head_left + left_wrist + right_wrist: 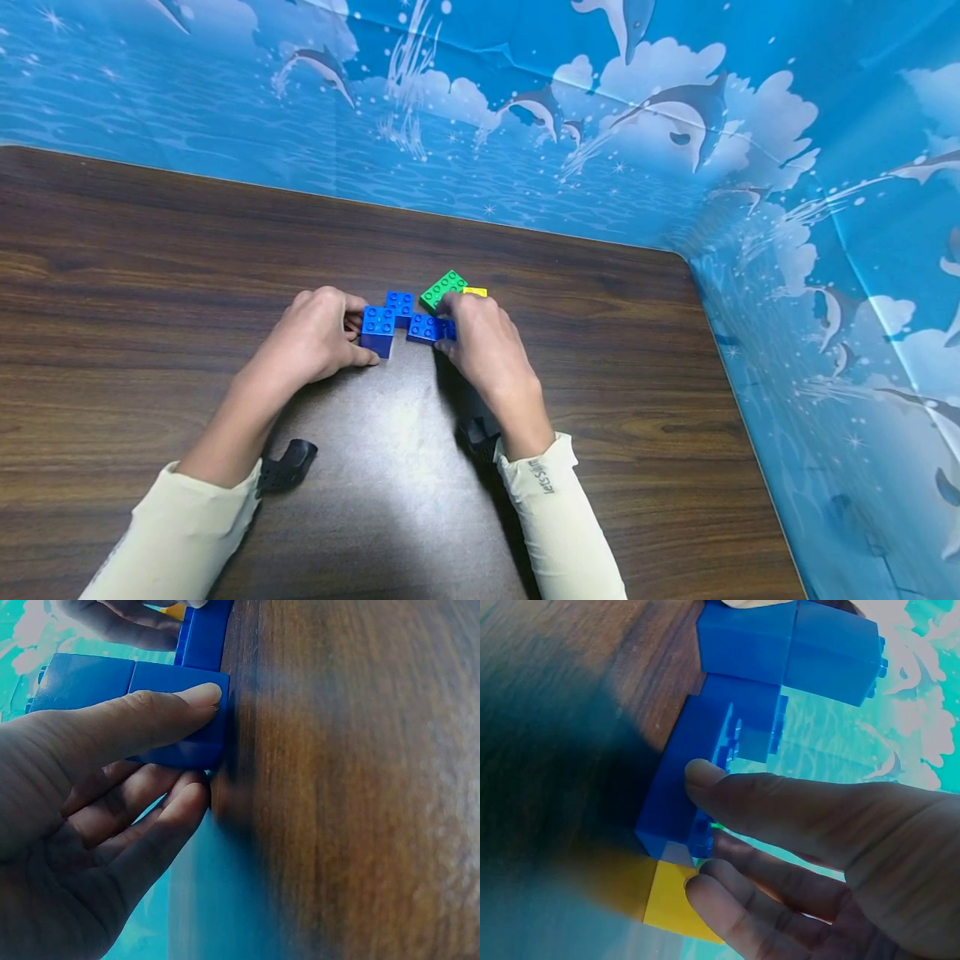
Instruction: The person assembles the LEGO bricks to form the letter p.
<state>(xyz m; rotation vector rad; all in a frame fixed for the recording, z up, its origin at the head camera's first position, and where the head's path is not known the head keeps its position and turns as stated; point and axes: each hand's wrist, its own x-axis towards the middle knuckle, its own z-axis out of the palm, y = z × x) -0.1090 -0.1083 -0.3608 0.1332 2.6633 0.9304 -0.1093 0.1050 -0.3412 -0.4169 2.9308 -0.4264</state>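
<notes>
My left hand (311, 333) holds a stack of two blue toy bricks (377, 333) upright on the table. Its thumb lies across the near side in the left wrist view, with the other fingers behind. Just behind the stack is another blue brick (400, 305). To the right, my right hand (487, 342) pinches a low blue brick (676, 769), thumb on its near face; the hand partly covers it in the head view. A green brick (442, 289) and a mostly hidden yellow brick (676, 904) lie just beyond that hand.
The dark wood-grain table (637, 400) extends around the bricks. A blue sheet (465, 108) printed with dolphins hangs along the far edge and the right side. Black wrist devices (288, 467) stick out from under both pale sleeves.
</notes>
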